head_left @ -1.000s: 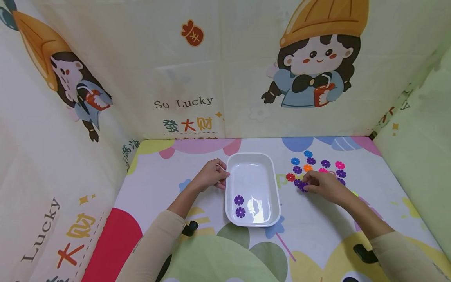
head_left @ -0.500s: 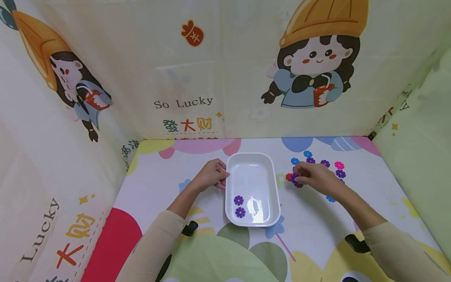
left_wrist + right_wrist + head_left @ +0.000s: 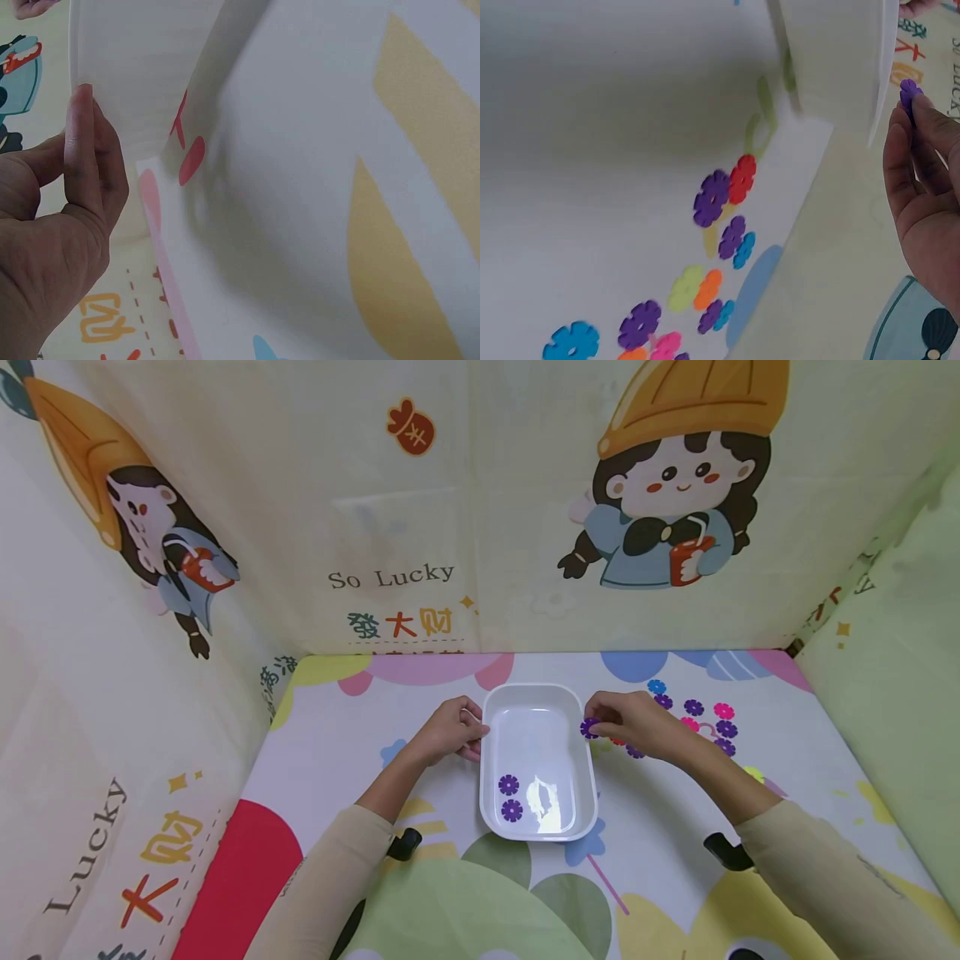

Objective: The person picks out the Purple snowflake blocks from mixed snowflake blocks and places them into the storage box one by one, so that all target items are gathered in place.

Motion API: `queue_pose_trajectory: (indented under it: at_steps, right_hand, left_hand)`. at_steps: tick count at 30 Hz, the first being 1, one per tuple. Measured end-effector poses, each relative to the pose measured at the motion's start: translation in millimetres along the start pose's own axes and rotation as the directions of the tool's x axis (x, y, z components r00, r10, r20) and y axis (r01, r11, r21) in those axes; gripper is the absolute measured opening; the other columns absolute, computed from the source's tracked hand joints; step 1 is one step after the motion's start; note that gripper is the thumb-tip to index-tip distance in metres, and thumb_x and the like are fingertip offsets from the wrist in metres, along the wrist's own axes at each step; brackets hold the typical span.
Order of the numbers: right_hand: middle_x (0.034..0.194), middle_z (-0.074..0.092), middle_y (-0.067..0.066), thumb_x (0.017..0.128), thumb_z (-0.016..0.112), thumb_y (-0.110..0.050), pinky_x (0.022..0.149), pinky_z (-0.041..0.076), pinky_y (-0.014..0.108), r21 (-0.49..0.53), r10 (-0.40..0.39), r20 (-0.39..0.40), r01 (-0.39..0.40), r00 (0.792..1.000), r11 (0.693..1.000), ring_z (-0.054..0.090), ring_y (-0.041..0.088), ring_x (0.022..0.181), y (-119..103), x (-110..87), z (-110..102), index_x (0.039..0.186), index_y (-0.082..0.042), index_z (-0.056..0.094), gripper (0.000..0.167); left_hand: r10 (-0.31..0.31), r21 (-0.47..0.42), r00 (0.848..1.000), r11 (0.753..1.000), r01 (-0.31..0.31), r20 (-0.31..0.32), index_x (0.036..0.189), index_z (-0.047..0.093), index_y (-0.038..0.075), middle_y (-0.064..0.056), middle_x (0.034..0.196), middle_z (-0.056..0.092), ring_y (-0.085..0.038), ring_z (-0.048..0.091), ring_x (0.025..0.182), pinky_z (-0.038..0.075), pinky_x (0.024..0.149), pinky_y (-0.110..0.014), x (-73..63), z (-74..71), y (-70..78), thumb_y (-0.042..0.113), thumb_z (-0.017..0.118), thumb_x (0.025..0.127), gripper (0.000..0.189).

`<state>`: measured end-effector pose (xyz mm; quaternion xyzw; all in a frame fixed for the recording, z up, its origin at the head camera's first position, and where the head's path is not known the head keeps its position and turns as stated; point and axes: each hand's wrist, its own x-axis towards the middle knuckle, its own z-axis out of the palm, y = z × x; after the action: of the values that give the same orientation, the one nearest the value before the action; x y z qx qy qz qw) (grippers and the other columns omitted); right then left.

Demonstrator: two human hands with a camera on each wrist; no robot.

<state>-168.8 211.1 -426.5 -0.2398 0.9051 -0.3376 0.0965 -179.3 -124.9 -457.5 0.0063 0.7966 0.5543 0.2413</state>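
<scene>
A person's right hand pinches a purple flower-shaped piece by the right rim of a white tray, where two purple pieces lie; the left hand appears to grip the opposite rim, with multicoloured pieces scattered across the patterned tabletop at right

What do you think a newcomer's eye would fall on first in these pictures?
Probably the big orange-hatted cartoon figure, upper right on the backdrop behind the table. Next, the white tray on the table, held at its left rim by the left hand, with two purple flower pieces inside. The right hand pinches another purple piece by the opposite rim.
</scene>
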Motion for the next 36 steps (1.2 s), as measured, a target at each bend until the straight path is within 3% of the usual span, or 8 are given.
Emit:
queue_pose_trajectory:
  at_steps: [12,27,36]
  right_hand:
    - [0.101,0.076,-0.004,0.094,0.077,-0.012,0.087,0.067,0.032,0.003,-0.037,0.043,0.037,0.998,0.999,0.072,0.013,0.091,-14,18.5,26,0.109,-0.018,0.07,0.018]
    - [0.099,0.074,0.0,0.094,0.076,-0.007,0.087,0.067,0.03,0.016,-0.114,0.13,0.113,0.985,0.993,0.067,0.013,0.087,-36,48.5,50,0.107,-0.014,0.071,0.016]
    - [0.1,0.073,0.0,0.094,0.076,-0.01,0.088,0.066,0.029,0.008,-0.11,0.2,0.11,0.974,0.994,0.065,0.013,0.087,-38,62.2,68,0.11,-0.011,0.072,0.016]
  left_hand:
    - [-0.001,-0.001,1.0,1.0,0.001,0.001,0.12,0.053,-0.002,-0.014,0.09,0.064,-0.018,0.069,0.063,0.068,0.061,-0.038,-0.9,0.4,0.9,0.004,0.068,0.099,0.027]
    - [-0.011,0.014,1.0,1.0,0.012,-0.005,0.12,0.054,0.0,-0.018,0.093,0.066,-0.019,0.07,0.063,0.068,0.065,-0.043,0.8,0.0,0.1,0.007,0.069,0.098,0.027]
    - [-0.008,-0.005,1.0,1.0,0.008,0.0,0.12,0.053,-0.001,-0.015,0.091,0.064,-0.018,0.069,0.062,0.068,0.063,-0.042,0.9,-0.3,0.6,0.004,0.068,0.099,0.026]
